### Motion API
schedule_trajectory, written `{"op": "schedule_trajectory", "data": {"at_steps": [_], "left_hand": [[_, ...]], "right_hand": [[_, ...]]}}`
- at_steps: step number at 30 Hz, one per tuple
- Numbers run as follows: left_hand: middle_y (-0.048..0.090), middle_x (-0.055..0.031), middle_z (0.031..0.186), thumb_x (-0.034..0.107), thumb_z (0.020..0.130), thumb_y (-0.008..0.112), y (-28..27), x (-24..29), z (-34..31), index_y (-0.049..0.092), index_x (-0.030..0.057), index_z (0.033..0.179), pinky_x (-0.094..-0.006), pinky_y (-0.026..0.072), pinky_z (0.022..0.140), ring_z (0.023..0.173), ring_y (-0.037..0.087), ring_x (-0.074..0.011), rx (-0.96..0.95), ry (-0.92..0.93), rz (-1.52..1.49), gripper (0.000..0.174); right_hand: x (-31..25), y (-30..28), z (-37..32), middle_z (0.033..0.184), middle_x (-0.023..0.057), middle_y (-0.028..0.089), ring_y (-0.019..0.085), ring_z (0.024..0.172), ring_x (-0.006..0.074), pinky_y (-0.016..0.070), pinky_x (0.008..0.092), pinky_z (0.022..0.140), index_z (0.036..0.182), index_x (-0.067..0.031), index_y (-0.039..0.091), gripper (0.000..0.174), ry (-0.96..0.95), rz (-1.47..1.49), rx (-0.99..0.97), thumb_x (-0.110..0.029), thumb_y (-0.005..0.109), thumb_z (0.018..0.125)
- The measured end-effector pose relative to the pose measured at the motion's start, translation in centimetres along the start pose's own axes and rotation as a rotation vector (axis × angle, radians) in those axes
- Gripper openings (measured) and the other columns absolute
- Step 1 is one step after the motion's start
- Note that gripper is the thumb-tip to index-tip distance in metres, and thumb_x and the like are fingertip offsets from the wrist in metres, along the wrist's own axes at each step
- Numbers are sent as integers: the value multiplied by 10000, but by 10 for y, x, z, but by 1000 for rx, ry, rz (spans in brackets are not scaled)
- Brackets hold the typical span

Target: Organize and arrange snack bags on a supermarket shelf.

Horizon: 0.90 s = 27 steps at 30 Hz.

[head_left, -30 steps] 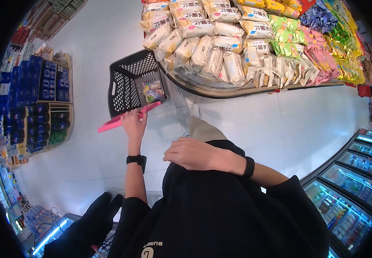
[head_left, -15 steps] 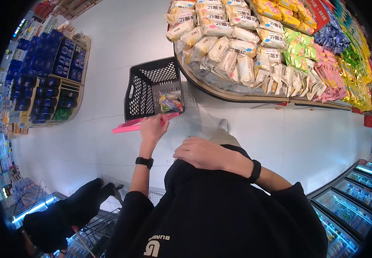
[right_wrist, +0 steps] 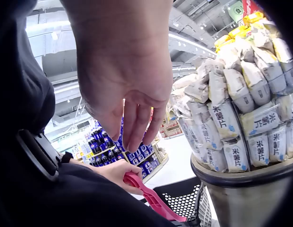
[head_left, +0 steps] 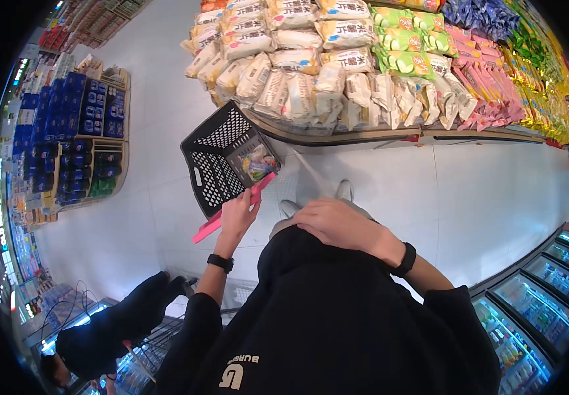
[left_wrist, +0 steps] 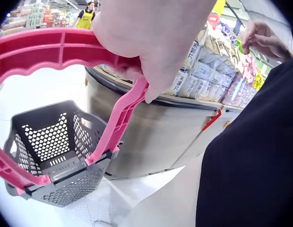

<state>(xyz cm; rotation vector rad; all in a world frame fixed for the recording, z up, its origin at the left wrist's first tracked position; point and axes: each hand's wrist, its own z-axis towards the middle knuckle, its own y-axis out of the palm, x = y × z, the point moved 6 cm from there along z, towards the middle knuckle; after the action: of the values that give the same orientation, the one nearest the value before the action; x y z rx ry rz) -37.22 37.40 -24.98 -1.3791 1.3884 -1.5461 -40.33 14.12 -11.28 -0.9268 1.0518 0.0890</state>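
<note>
My left hand (head_left: 237, 214) grips the pink handle (head_left: 206, 228) of a black shopping basket (head_left: 210, 172). In the left wrist view the fingers wrap over one end of the raised handle (left_wrist: 44, 46), with the perforated basket (left_wrist: 52, 137) hanging below it. Some colourful packets (head_left: 258, 163) lie at the basket's bottom. My right hand (head_left: 337, 220) is held in front of the dark shirt, its fingers loosely bent and pointing down in the right wrist view, with nothing in them.
A curved display stand (head_left: 337, 137) heaped with snack bags (head_left: 301, 92) stands close beyond the basket. Stacked drinks (head_left: 60, 125) are at the left, freezers (head_left: 528, 289) at the lower right. A person in dark clothes (head_left: 110, 329) with a cart is at the lower left.
The basket and its pink handle have turned, the handle now slanting more steeply in the head view. The display first shifted right in view, then back left. The left hand keeps its grip.
</note>
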Motion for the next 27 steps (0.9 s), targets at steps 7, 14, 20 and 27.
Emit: {"op": "schedule_trajectory", "data": {"at_steps": [7,14,20,27], "left_hand": [[696,-164,879,296,887,703,24,76,5,570,35,992,-453,536,605,708,678,-361,-56,-10,-88,312],[696,-156,880,256,895,689,43,125,-5,583,44,1030,-457,538,598,710,678,-362,-43,-73,-122,273],[686,-186,891,244,911,670,54,151,-11,560,22,1051,-472,535,614,729,669,-392,-98,-18,-186,284],[653,-224,840,132,912,608,63,180,-20,457,-11,1039,-479,531,578,673,662,-399,-139,185,-211,243]], "right_hand": [[31,-12,-52,955,70,671,615,906,267,474,381,830,1041,-54,663,148,41,36,-47,-146,603,942],[53,-10,-78,917,72,668,621,917,252,469,373,834,1017,-48,656,142,14,-9,-138,-117,607,903],[69,-19,-97,919,96,674,623,904,284,480,393,829,1036,-56,662,152,104,-23,-140,-144,593,933],[71,13,-120,877,168,670,643,837,366,497,461,777,1111,-32,589,207,209,-55,-156,-128,595,928]]}}
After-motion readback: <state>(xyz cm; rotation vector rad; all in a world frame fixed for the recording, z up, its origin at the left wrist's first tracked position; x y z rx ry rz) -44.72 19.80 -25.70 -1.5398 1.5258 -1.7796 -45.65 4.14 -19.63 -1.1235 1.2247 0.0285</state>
